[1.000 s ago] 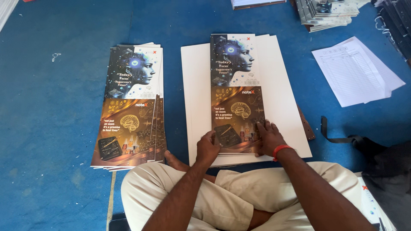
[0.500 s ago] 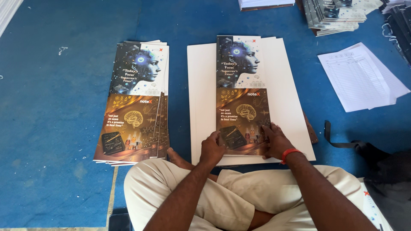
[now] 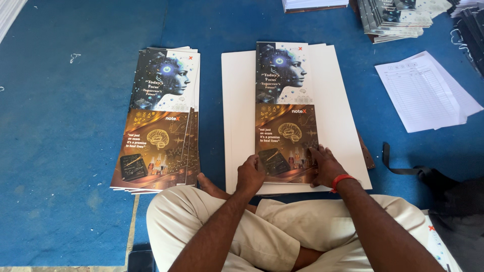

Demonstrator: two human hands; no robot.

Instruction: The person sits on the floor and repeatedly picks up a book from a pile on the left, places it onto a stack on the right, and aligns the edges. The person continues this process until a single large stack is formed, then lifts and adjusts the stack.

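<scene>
Blue floor mat (image 3: 75,166) beneath you; both hands have stayed flat, fingers spread: left hand (image 3: 250,174) and right hand (image 3: 325,165) pressing the printed cover (image 3: 285,111) onto white sheets (image 3: 338,126), unmoved.

floor: blue carpet (image 3: 60,100) | light: daylight, brighter top right | loose paper sheets (image 3: 426,90)

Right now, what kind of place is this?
Probably a print or bindery workroom where work is done on the floor. Both hands, left hand and right hand, press a printed cover sheet onto white boards; a stack of identical covers lies on the blue floor mat.
</scene>
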